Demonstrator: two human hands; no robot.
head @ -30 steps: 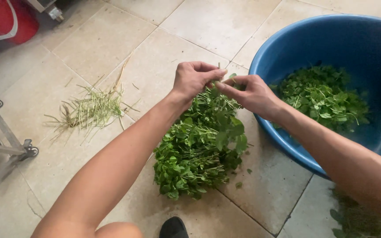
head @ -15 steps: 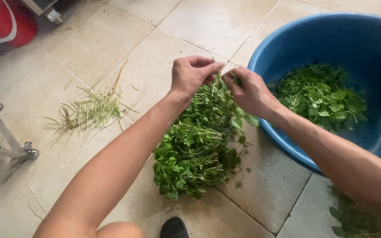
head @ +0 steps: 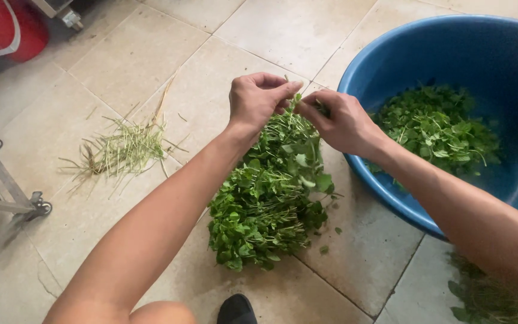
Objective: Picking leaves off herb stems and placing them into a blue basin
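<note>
Floor of large pale beige stone tiles, laid on the diagonal, with thin dark grout lines and a few faint scuffs. Soft, even daylight, no hard shadows. At 10 o'clock, a red rounded container with a white band, half out of view. Just right of it, at 11 o'clock, the grey caster foot of some equipment. At 8 o'clock, a grey metal frame on small casters, slanting across the tiles to the left edge.
</note>
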